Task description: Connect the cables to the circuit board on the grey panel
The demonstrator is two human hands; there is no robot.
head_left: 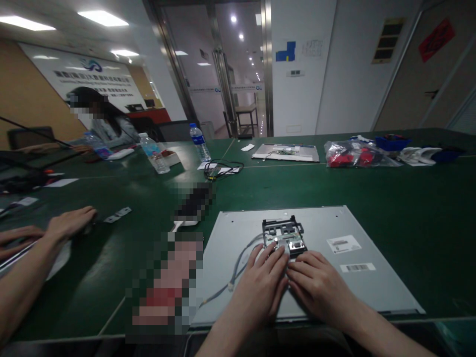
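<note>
A flat grey metal panel (pixel 316 223) lies on the table in front of me, with white labels on its right side. On its middle sits a black plastic frame (pixel 293 224) holding a small green circuit board (pixel 284 240) with a metal connector. My left hand (pixel 262 272) is bent over the board's near left part, fingertips pressing on it. Close beside it, my right hand (pixel 316 277) has its fingers curled at the frame's near right corner. Both hands hide the near edge of the frame. A grey cable (pixel 236 267) runs from the board towards the lower left.
Left of the panel lie a phone (pixel 193 203) and a blurred reddish item (pixel 167 282). A co-worker's hands (pixel 70 223) are at the far left. Farther back are water bottles (pixel 199 141), a coiled black cable (pixel 223 169), another panel (pixel 286 152) and plastic bags (pixel 353 153).
</note>
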